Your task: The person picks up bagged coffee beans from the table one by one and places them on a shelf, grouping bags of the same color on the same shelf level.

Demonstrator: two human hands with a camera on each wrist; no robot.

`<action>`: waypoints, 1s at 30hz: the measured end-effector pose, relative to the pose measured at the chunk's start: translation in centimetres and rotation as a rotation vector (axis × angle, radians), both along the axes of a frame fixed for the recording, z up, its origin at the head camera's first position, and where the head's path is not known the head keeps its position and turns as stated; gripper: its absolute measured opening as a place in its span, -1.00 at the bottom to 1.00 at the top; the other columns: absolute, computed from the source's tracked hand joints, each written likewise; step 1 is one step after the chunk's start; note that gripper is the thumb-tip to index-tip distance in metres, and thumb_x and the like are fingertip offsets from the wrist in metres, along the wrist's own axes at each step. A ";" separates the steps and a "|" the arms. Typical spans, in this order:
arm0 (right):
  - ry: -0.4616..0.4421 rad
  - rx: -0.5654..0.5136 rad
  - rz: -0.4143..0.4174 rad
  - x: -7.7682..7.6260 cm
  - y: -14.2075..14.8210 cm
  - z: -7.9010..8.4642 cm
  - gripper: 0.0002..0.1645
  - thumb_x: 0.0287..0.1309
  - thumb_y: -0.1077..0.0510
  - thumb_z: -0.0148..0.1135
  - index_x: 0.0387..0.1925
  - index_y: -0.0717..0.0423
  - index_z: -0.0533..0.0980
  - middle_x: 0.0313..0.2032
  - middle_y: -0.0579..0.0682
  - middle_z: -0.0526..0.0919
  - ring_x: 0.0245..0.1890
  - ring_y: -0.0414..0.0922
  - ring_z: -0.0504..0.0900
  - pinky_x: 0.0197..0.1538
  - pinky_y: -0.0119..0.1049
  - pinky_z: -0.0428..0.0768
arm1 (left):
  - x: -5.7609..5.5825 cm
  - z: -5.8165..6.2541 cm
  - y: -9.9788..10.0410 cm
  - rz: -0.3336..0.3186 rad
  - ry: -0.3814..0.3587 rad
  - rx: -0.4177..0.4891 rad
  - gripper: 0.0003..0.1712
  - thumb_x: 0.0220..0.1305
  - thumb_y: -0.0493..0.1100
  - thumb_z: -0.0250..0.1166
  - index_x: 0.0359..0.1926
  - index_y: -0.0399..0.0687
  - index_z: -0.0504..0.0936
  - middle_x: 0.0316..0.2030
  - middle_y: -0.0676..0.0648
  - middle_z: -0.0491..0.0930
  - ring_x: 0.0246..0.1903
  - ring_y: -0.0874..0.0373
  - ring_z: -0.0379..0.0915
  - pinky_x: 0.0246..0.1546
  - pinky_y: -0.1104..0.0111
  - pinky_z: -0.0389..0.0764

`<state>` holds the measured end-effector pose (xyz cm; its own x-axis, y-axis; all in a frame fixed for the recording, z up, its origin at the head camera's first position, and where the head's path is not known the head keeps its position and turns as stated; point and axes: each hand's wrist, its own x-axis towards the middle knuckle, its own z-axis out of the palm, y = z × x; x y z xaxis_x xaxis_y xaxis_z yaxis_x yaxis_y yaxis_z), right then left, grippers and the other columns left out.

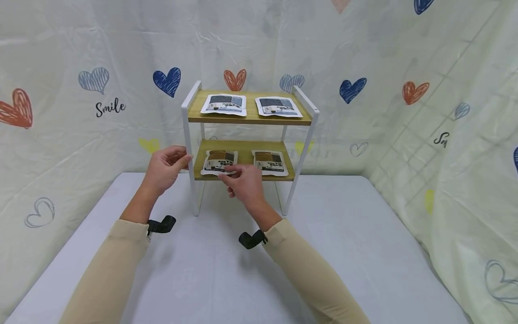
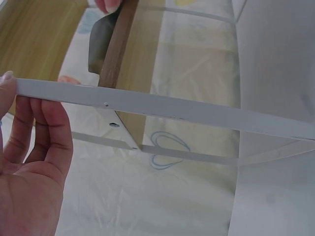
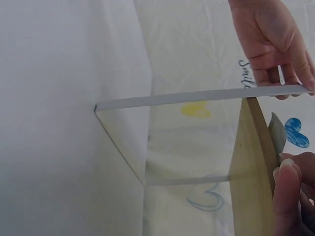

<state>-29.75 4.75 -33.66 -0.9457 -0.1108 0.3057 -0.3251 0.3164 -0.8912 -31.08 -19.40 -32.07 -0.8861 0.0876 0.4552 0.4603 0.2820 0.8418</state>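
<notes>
A two-tier shelf rack [image 1: 244, 146] with wooden boards and white metal legs stands on the table. My left hand [image 1: 163, 166] grips its left front leg [image 2: 172, 108], thumb on one side and curled fingers on the other. On the lower board, a brown-and-white flat pouch [image 1: 220, 161] lies at the left. My right hand [image 1: 247, 184] pinches that pouch's near edge between thumb and finger. In the right wrist view, the pouch [image 3: 278, 132] juts slightly past the board's edge. Its printed face is hidden in both wrist views.
Beside it on the lower board lies a second brown-and-white pouch [image 1: 270, 163]. Two blue-and-white pouches, one left [image 1: 224, 104] and one right [image 1: 278, 107], lie on the upper board. A heart-printed curtain [image 1: 259, 45] hangs behind the white table [image 1: 210, 270].
</notes>
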 end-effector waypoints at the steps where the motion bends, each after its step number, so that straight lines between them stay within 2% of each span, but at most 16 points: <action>1: -0.002 0.008 -0.001 0.0 0.0 0.0 -0.69 0.15 0.12 0.52 -0.07 0.12 0.76 -0.52 0.06 0.74 -0.67 -0.07 0.66 -0.54 -0.27 0.72 | 0.0 0.0 0.0 0.000 0.000 0.001 -0.58 0.39 -0.04 0.35 0.13 -0.22 0.68 -0.19 0.28 0.70 -0.24 0.28 0.68 -0.14 0.54 0.71; 6: -0.014 0.022 -0.008 0.1 -0.1 0.2 -0.70 0.19 0.12 0.50 -0.05 0.12 0.75 -0.54 0.04 0.72 -0.70 -0.12 0.61 -0.55 -0.28 0.71 | 0.1 0.1 0.0 -0.008 0.001 0.001 -0.58 0.39 -0.05 0.35 0.13 -0.22 0.68 -0.20 0.29 0.70 -0.25 0.29 0.68 -0.15 0.54 0.70; 13: -0.019 0.037 -0.013 0.3 0.0 0.4 -0.70 0.20 0.13 0.49 -0.03 0.11 0.75 -0.56 0.03 0.71 -0.67 0.01 0.65 -0.57 -0.29 0.69 | 0.1 -0.2 0.3 0.001 -0.008 0.003 -0.58 0.40 -0.05 0.35 0.14 -0.22 0.67 -0.20 0.31 0.70 -0.25 0.32 0.67 -0.14 0.53 0.70; 18: -0.005 0.050 -0.025 0.3 0.1 0.4 -0.71 0.21 0.13 0.48 -0.03 0.08 0.75 -0.58 0.02 0.70 -0.72 -0.11 0.61 -0.60 -0.29 0.68 | 0.0 -0.3 0.6 0.015 -0.006 0.008 -0.58 0.39 -0.04 0.35 0.13 -0.21 0.68 -0.17 0.24 0.71 -0.20 0.21 0.69 -0.13 0.53 0.71; 21: 0.008 0.046 -0.030 0.3 0.3 0.3 -0.72 0.22 0.13 0.47 -0.03 0.07 0.75 -0.58 0.02 0.69 -0.72 -0.13 0.61 -0.59 -0.29 0.69 | 0.1 -0.3 0.8 0.043 0.007 -0.008 -0.59 0.40 -0.02 0.34 0.13 -0.18 0.68 -0.12 0.11 0.74 -0.18 0.18 0.69 -0.13 0.56 0.70; 26: 0.026 0.007 -0.032 0.4 0.8 -0.3 -0.71 0.23 0.13 0.46 -0.01 0.05 0.75 -0.58 0.05 0.70 -0.66 0.02 0.67 -0.57 -0.26 0.71 | 0.7 -0.6 1.2 0.120 0.048 -0.037 -0.63 0.43 -0.01 0.31 0.12 -0.13 0.69 -0.03 -0.16 0.72 -0.19 0.17 0.65 -0.11 0.62 0.65; 30: 0.062 -0.019 -0.025 0.7 1.6 -0.7 -0.70 0.23 0.12 0.46 0.00 0.07 0.75 -0.58 0.07 0.72 -0.62 0.16 0.69 -0.57 -0.24 0.70 | 1.0 -1.1 1.5 0.180 0.107 -0.043 -0.64 0.44 -0.03 0.31 0.08 -0.17 0.70 -0.06 -0.24 0.71 -0.25 0.23 0.61 -0.15 0.65 0.63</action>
